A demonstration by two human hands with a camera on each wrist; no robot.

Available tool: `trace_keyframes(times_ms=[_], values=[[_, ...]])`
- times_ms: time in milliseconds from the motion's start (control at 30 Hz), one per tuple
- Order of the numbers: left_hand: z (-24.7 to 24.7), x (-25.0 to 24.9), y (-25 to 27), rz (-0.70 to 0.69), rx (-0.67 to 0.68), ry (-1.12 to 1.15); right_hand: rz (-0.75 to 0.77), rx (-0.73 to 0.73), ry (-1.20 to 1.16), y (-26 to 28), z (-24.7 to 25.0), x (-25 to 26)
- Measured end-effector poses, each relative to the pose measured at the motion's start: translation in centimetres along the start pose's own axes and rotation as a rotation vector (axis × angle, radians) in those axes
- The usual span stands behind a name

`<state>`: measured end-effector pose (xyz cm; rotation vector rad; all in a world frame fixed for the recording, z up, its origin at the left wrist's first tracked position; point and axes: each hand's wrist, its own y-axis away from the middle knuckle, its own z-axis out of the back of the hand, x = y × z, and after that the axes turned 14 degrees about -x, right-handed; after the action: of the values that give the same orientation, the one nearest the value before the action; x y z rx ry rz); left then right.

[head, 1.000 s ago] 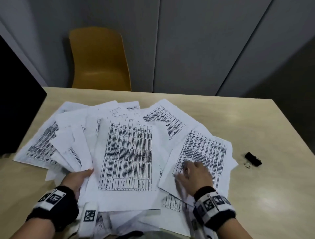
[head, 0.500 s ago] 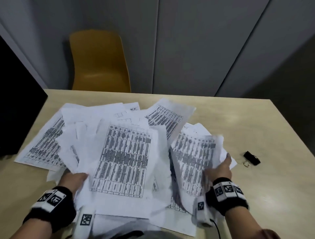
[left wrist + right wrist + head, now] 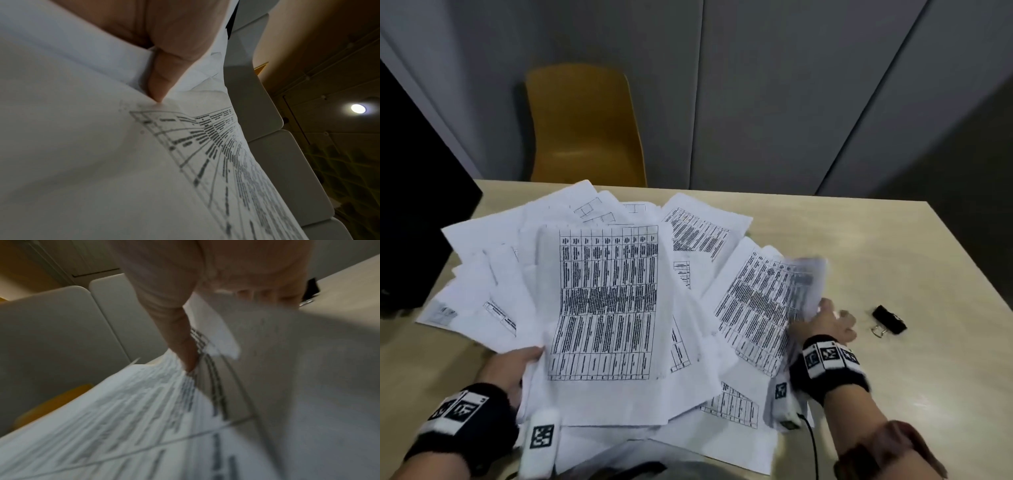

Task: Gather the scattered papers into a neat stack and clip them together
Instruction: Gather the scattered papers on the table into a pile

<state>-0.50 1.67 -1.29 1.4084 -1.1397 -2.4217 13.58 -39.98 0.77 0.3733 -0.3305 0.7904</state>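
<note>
Now | papers (image 3: 606, 301) fanned, long axes pointing away | left hand (image 3: 512, 366), right hand (image 3: 825, 323) pinching sheets

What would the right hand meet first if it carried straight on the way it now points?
Probably bare table: the right hand points away from the person, gripping papers, and the binder clip lies off to its right.

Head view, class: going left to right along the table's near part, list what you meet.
Left hand → papers → right hand → binder clip.
</note>
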Motion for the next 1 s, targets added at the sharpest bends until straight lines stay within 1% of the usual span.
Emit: trace_keyframes(times_ms=[67, 100, 167, 233, 267, 333, 367, 433, 567, 633, 667, 767, 833, 1000], values=[[-0.4, -0.2, 1.2, -0.015, 0.032, 0.009, -0.076, -0.003, 0.016, 0.0, 0.4, -0.1], [-0.7, -0.4, 1.6, -0.023, 0.04, 0.015, -0.086, 0.001, 0.016, 0.0, 0.6, 0.0], [-1.3, -0.6, 1.8, -0.038, 0.011, -0.015, -0.089, 0.008, -0.064, -0.2, 0.5, 0.4], [-1.6, -0.8, 2.1, -0.031, 0.025, -0.02, -0.149, 0.007, -0.17, 0.1, 0.4, 0.6], [-1.9, -0.9, 2.2, -0.026, 0.027, -0.027, -0.181, -0.021, -0.178, 0.2, 0.2, 0.5], [-2.2, -0.9, 2.2, -0.024, 0.034, -0.04, -0.236, -0.105, -0.115, 0.6, 0.0, 0.3], [-2.4, -0.9, 2.2, -0.032, 0.041, -0.04, -0.251, -0.123, -0.093, 0.6, 0.0, 0.2], [-2.6, -0.9, 2.1, -0.043, 0.02, -0.04, -0.268, -0.096, -0.131, 0.4, 0.3, 0.5], [-2.8, -0.5, 1.8, -0.022, 0.015, -0.031, -0.298, -0.006, -0.303, 0.0, 0.5, 1.4], [-2.9, -0.5, 2.1, -0.038, 0.01, -0.012, -0.279, 0.007, -0.312, 0.3, 0.0, 1.3], [-2.9, -0.5, 2.2, -0.054, 0.006, 0.002, -0.257, -0.002, -0.279, 0.6, -0.2, 1.3], [-2.8, -0.6, 3.1, -0.091, 0.014, 0.048, -0.1, -0.047, -0.113, 0.8, -0.6, 1.3], [-2.7, -0.8, 3.5, -0.084, 0.021, 0.058, -0.016, -0.02, -0.026, 0.2, -0.6, 1.7], [-2.8, -0.5, 3.3, -0.09, 0.026, 0.044, 0.087, 0.058, 0.162, -1.2, -0.3, 3.2]])
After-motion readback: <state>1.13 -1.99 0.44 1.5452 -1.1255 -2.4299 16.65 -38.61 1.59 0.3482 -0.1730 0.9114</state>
